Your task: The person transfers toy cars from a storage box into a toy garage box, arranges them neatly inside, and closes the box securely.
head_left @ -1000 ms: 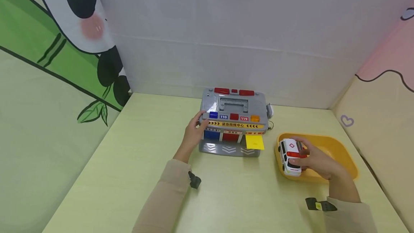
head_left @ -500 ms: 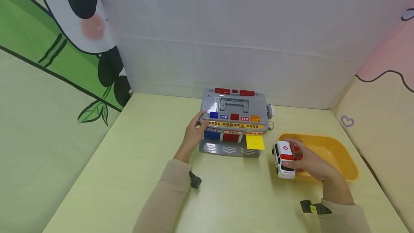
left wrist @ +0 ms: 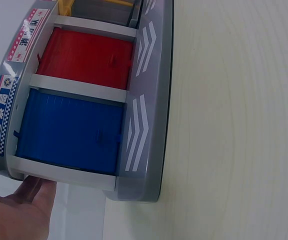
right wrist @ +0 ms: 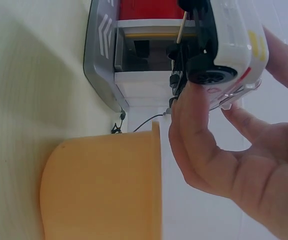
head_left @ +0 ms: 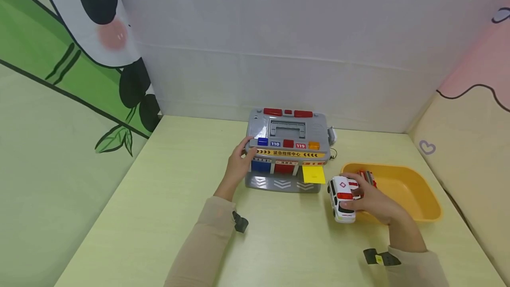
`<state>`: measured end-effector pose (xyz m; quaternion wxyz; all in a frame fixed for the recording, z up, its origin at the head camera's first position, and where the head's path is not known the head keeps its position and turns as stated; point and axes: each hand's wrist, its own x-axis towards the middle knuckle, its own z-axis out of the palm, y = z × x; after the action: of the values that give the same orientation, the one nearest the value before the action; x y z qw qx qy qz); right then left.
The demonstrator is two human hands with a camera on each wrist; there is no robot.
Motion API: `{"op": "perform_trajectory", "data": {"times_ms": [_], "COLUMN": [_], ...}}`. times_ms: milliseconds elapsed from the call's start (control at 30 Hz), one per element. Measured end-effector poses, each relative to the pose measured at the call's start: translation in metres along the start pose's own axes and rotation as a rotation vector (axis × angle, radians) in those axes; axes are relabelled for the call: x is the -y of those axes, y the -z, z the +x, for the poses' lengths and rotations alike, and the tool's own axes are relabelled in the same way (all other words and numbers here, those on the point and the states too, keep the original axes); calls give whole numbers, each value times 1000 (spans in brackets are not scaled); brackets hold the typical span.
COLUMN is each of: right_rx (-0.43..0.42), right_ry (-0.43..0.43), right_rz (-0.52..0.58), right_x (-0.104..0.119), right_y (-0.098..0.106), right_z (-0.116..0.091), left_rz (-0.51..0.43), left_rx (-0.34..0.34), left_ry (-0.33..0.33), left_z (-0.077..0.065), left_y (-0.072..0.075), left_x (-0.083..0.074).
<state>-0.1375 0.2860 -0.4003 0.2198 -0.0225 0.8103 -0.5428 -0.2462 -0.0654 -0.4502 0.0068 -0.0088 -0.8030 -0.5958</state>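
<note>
My left hand grips the left front corner of a grey toy emergency station. Its blue door and red door are down, while the yellow door at the right bay sticks out raised. In my right hand is a white toy ambulance with a red cross-like mark, held between thumb and fingers above the table. It hangs left of the yellow bin, in front of the station's right side. The right wrist view shows its wheels and the uncovered bay beyond.
A yellow bin stands on the right of the table, with a red toy vehicle at its left end. A coiled cord hangs at the station's right side. A white cloth wall rises close behind.
My right hand has carried the ambulance leftward out from over the bin, uncovering the red vehicle there. My left hand and the station stay in place.
</note>
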Motion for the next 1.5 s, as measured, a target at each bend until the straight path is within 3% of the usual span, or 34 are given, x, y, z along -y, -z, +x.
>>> {"op": "perform_trajectory", "data": {"times_ms": [367, 900, 1500], "right_rx": [-13, -79, -82], "right_ry": [-5, -63, -110], "right_rz": [-7, -123, -146], "right_x": [-4, -1, 0], "right_y": [-10, -20, -38], "right_z": [5, 8, 18], "left_rz": [-11, -2, -1], "left_rx": [-1, 4, 8], "left_ry": [-6, -12, -20], "left_z": [1, 3, 5], "left_y": [0, -1, 0], "left_x": [1, 6, 6]}}
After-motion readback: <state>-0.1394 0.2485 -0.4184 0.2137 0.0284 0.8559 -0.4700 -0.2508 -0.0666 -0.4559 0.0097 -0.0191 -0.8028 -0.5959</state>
